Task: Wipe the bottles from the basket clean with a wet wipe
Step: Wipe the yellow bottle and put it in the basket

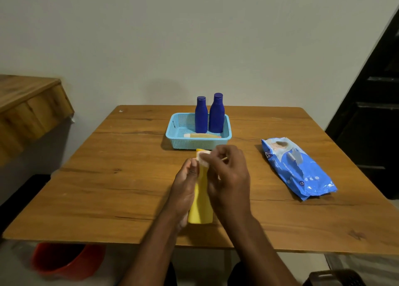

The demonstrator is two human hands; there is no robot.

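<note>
Plain wall behind, wooden table (129, 177) in front. Mid-wipe, likely first bottle: yellow bottle (201, 199) held above the near table, in front of the basket (172, 132). Left hand (183, 188) wraps its body; right hand (228, 173) pinches wet wipe (203, 157) against the neck. Two blue bottles (216, 115) and a lying orange one (203, 135) wait in the basket. Next: rub down the body, then swap bottles. Wipes pack (298, 167) lies to the right.

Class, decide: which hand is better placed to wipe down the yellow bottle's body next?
Right. The right hand already pinches the wet wipe against the yellow bottle, while the left hand grips it.
</note>
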